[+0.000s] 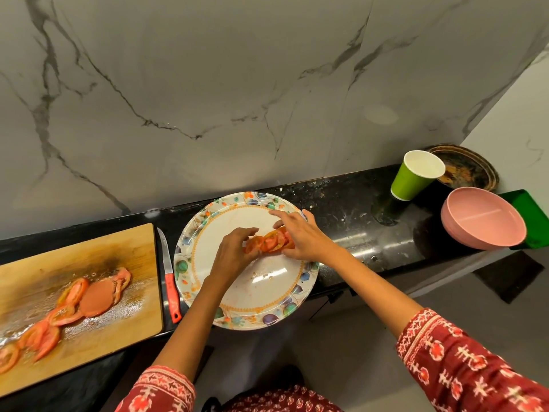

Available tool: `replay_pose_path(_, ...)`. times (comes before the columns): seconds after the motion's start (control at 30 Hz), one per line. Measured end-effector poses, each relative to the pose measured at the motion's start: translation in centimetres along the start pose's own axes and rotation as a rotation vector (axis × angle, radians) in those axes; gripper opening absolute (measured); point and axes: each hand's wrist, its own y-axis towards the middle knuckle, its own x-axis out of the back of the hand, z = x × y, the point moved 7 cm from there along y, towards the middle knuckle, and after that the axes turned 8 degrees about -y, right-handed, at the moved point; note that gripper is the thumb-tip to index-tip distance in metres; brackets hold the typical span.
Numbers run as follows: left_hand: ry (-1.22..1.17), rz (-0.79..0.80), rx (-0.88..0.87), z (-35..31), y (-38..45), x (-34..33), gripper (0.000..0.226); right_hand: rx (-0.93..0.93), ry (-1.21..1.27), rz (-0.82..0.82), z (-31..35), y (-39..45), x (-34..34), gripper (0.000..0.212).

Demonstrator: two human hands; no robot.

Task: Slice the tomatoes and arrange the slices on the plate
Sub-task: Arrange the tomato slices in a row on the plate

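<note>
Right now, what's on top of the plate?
A row of overlapping tomato slices lies on the plate, with the left hand and right hand on them. The hands cover some slices, so I can't count them.
</note>
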Motion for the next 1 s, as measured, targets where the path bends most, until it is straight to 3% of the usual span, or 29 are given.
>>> replay_pose_path(0.1,0.091,0.032,0.014,0.4,-0.5,-0.5,0.062,-0.011,-0.007,-0.034,0.1,0.1,0.0,0.084)
replay_pose_path(0.2,0.146,0.011,0.019,0.3,-0.8,-0.9,0.057,-0.016,0.034,-0.039,0.0,0.3,-0.1,0.081)
replay_pose_path(0.4,-0.016,-0.098,0.009,-0.3,-0.9,-1.0,0.053,0.0,0.027,-0.05,-0.7,0.2,0.4,0.083)
replay_pose_path(0.77,-0.144,-0.106,0.035,0.6,-1.2,-1.7,0.066,-0.078,0.098,-0.029,-2.4,-0.7,1.1,0.087)
replay_pose_path(1.0,-0.215,-0.136,0.071,1.9,-2.4,0.5,0.063,-0.164,0.382,-0.241,-1.9,-0.3,1.2,0.063)
